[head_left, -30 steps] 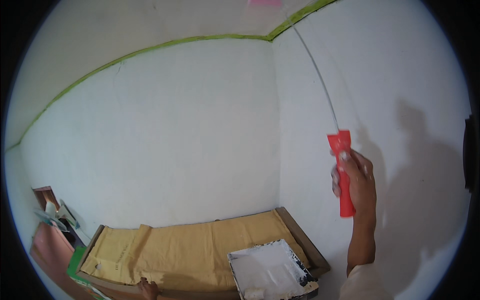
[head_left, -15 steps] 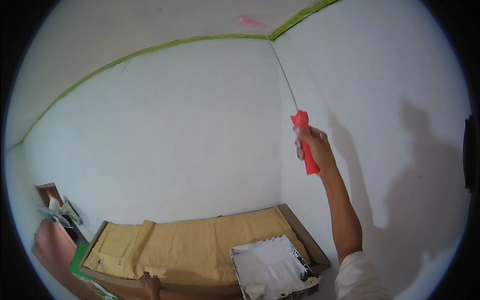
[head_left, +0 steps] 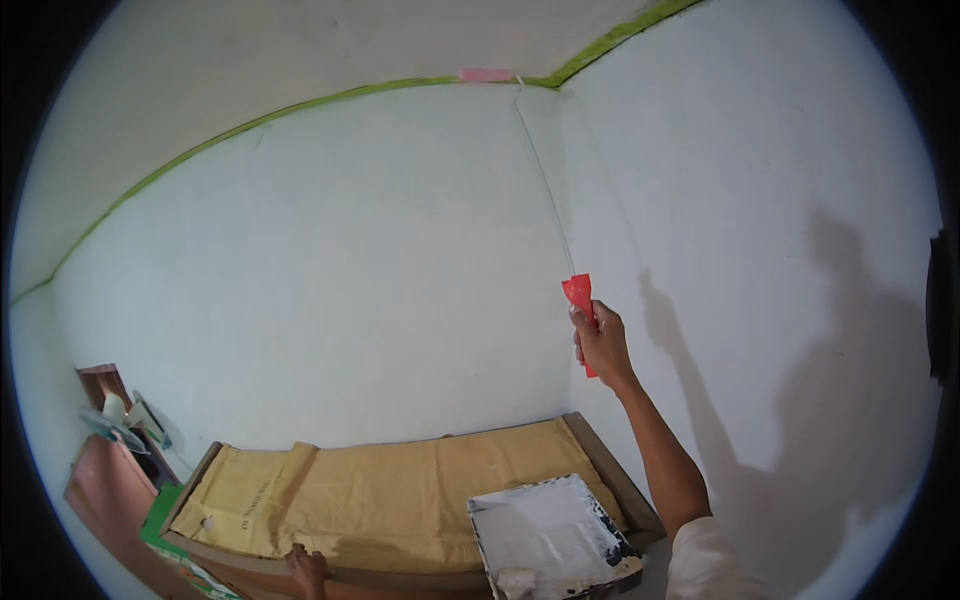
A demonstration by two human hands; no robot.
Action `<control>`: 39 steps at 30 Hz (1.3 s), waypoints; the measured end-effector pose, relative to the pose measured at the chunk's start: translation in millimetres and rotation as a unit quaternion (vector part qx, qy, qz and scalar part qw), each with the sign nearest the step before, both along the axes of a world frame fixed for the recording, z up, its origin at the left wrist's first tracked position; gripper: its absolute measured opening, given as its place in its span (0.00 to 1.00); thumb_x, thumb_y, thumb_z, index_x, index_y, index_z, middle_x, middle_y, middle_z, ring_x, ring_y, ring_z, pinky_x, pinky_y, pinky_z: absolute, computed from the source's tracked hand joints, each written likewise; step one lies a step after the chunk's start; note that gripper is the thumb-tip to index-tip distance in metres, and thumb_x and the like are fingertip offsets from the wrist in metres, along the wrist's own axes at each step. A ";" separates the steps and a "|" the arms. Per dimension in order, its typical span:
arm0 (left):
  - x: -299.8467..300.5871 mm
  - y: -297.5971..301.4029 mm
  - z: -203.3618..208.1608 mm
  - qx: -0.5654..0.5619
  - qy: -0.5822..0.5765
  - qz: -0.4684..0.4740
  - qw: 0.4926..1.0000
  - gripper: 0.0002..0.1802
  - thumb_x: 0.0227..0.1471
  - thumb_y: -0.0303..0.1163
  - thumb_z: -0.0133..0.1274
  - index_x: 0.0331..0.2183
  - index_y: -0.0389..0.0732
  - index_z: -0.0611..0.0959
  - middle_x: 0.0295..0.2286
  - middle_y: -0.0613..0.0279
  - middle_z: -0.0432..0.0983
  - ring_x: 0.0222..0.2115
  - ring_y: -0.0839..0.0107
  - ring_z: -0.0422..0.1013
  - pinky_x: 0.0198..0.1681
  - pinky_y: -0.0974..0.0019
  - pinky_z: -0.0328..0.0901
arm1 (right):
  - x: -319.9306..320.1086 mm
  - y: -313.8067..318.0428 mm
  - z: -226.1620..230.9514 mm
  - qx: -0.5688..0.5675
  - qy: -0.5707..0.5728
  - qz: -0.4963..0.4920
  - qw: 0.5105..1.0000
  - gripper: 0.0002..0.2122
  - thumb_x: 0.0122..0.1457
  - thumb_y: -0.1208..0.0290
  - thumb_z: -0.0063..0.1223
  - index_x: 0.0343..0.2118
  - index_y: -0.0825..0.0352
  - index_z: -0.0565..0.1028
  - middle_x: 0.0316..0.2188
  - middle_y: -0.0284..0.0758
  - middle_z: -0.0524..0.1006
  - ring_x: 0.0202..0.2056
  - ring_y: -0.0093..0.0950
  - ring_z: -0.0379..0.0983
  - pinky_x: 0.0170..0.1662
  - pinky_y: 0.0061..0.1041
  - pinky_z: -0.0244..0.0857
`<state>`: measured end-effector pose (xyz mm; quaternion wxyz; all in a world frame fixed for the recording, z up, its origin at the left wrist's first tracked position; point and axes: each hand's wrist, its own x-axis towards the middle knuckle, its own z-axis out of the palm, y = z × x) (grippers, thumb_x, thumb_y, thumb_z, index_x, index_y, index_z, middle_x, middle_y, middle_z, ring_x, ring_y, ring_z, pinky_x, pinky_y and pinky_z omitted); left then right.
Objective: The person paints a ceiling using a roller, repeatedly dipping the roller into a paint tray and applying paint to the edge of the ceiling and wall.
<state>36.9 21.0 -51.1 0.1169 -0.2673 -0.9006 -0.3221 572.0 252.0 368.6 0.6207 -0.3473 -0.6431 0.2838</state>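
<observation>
My right hand [head_left: 603,345] is closed round the red handle of a paint roller [head_left: 578,290]. A long thin metal rod runs up from the handle to a pink roller sleeve [head_left: 486,75]. That sleeve lies against the top of the white wall [head_left: 330,260], at the green masking tape [head_left: 400,85] along the ceiling, left of the corner. Low in the view, my left hand [head_left: 308,570] has its fingers curled over the front edge of a wooden cabinet top [head_left: 400,580] covered with brown paper [head_left: 370,490].
A paint tray [head_left: 545,530] with white paint stands on the paper at the right, a small light-coloured lump at its near end. Green tape also follows the right wall [head_left: 760,150]. At far left are a pink panel [head_left: 110,490], a fan [head_left: 112,425] and a green box [head_left: 160,515].
My right hand has come down and left with the paint roller. Its pink sleeve has shifted from the ceiling down to the tape at the wall's top. My left hand stays on the cabinet edge.
</observation>
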 end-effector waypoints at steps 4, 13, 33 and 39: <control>-1.1 1.3 -4.2 0.006 0.008 0.010 1.000 0.18 0.38 0.26 0.55 0.36 0.36 0.73 0.34 0.50 0.72 0.42 0.54 0.65 0.50 0.54 0.57 | -15.5 9.9 26.7 0.018 0.024 0.010 1.000 0.13 0.61 0.62 0.47 0.30 0.69 0.68 0.15 0.30 0.66 0.11 0.19 0.62 0.14 0.23 0.59; 4.8 0.5 7.0 -0.009 -0.027 0.001 1.000 0.19 0.38 0.26 0.55 0.37 0.36 0.73 0.34 0.51 0.72 0.42 0.55 0.65 0.49 0.54 0.58 | -7.8 -31.8 32.1 0.036 0.081 0.004 0.996 0.11 0.62 0.64 0.47 0.29 0.68 0.68 0.14 0.28 0.64 0.11 0.18 0.60 0.14 0.21 0.56; 5.3 1.7 7.3 -0.034 -0.034 0.004 0.999 0.17 0.42 0.26 0.53 0.38 0.36 0.72 0.33 0.52 0.71 0.43 0.55 0.64 0.51 0.54 0.57 | -25.5 52.9 86.6 0.006 0.031 0.016 0.999 0.13 0.60 0.63 0.47 0.29 0.70 0.68 0.14 0.31 0.66 0.12 0.21 0.62 0.15 0.25 0.59; -5.6 -0.7 -9.8 -0.012 0.002 -0.005 1.000 0.17 0.40 0.27 0.54 0.37 0.36 0.73 0.33 0.51 0.72 0.42 0.54 0.65 0.50 0.53 0.58 | 14.4 -27.0 52.5 0.026 0.048 0.023 0.998 0.12 0.61 0.62 0.47 0.29 0.68 0.69 0.14 0.29 0.65 0.12 0.18 0.60 0.15 0.22 0.56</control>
